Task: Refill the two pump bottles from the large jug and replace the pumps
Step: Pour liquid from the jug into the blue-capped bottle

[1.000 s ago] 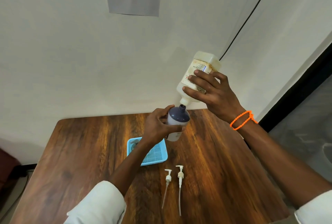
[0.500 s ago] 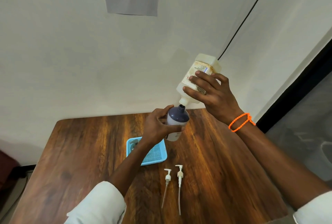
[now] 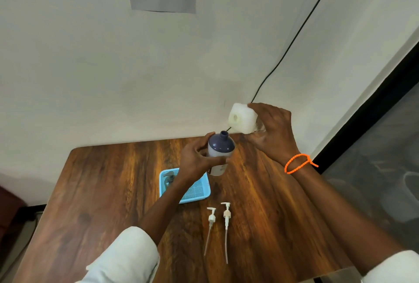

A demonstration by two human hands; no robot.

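Swung back upright since half a second ago, the white square plastic jug (image 3: 242,118) sits gripped in the right hand (image 3: 273,133) above the wooden table's (image 3: 102,192) far edge, right of the open-necked purple-topped pump bottle (image 3: 220,152) gripped upright by the left hand (image 3: 196,160).

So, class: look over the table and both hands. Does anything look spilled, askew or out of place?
No spill shows on the table. The two pumps lie loose on the wood, out of their bottles. The left hand grips the open bottle; the right hand holds the jug off the table, uncapped mouth towards the camera.
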